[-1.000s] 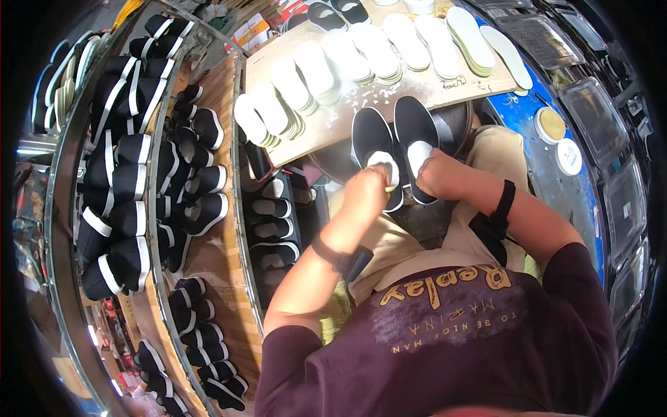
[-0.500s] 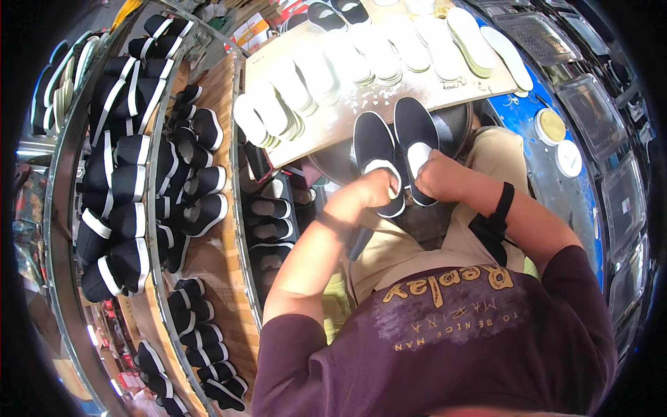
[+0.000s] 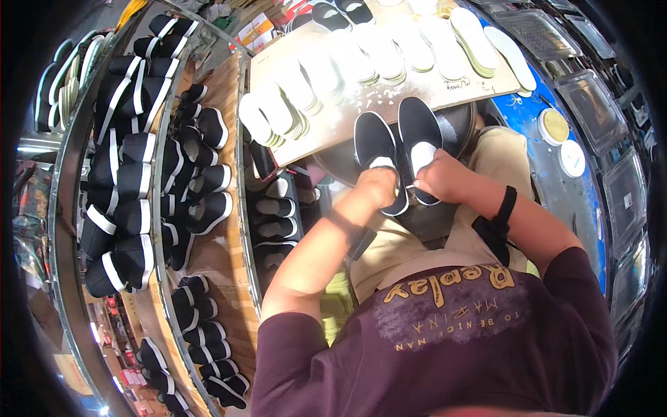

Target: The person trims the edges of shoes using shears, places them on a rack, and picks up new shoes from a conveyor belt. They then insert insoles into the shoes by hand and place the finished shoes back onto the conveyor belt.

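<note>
Here, in the head view, the person sits with a pair of dark slip-on shoes on the lap, toes pointing away: the left shoe (image 3: 377, 154) and the right shoe (image 3: 420, 139) lie side by side, touching, just below a tilted board (image 3: 431, 83) that carries rows of pale insoles (image 3: 292, 104). The step in hand looks like seating or checking the white lining at each heel opening; to do it well, I would judge, each shoe should be kept steady at the heel while the fingers press the lining flat, and the two shoes kept level with one another so the pair can be compared. The left hand (image 3: 379, 189) is curled narrow over the heel of the left shoe, fingers tucked at or into the opening; how deep they go is hidden by the knuckles. The right hand (image 3: 439, 182) is likewise closed around the heel of the right shoe, thumb at the white lining. A dark band sits on the right wrist (image 3: 506, 205). To the person's left, wooden shelves (image 3: 222, 271) hold many more dark shoes with white trim, well apart from the hands.
</note>
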`<state>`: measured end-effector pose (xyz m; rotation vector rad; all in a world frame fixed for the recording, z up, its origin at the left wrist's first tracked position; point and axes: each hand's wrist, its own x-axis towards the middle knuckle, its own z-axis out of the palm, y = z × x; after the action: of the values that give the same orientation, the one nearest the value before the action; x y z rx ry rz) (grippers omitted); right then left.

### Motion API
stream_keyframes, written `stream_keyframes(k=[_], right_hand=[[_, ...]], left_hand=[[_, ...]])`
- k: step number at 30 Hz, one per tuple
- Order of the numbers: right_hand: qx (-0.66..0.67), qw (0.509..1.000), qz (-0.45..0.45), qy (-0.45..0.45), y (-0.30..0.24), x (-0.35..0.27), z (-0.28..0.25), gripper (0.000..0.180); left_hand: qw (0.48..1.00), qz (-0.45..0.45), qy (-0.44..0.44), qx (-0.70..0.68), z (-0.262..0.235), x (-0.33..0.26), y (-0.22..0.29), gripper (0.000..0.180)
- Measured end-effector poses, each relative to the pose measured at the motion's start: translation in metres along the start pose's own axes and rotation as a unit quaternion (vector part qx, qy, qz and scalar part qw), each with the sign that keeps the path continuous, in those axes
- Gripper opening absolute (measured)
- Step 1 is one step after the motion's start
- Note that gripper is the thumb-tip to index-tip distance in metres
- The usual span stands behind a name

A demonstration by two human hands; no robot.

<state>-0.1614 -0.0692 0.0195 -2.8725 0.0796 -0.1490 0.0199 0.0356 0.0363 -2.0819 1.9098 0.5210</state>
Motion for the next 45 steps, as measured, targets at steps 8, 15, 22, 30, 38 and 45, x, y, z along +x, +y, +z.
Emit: stream_keyframes(k=[8,15,22,30,38,45], right_hand=[[-0.018,0.995,0.045,-0.092,-0.016,-0.002,-0.007,0.04],[-0.001,0.997,0.051,-0.051,-0.022,0.002,0.006,0.028],[0.026,0.997,0.043,-0.058,-0.021,-0.002,0.001,0.027],[0.029,0.997,0.043,-0.053,-0.017,-0.002,0.005,0.026],[0.024,0.997,0.041,-0.06,-0.02,0.002,-0.001,0.022],[-0.004,0.998,0.058,-0.004,-0.015,-0.015,0.015,0.011]], left_hand=[[0.924,0.075,-0.156,-0.341,-0.019,0.008,-0.023,0.045],[0.994,-0.093,0.058,-0.008,0.01,0.014,0.013,0.049],[0.984,-0.119,0.029,-0.132,0.0,0.016,0.003,0.031],[0.973,-0.153,-0.042,-0.166,-0.005,0.027,0.009,0.032],[0.957,-0.193,0.12,-0.18,0.006,0.024,0.01,0.025],[0.969,-0.092,0.024,-0.229,-0.026,-0.019,0.035,0.031]])
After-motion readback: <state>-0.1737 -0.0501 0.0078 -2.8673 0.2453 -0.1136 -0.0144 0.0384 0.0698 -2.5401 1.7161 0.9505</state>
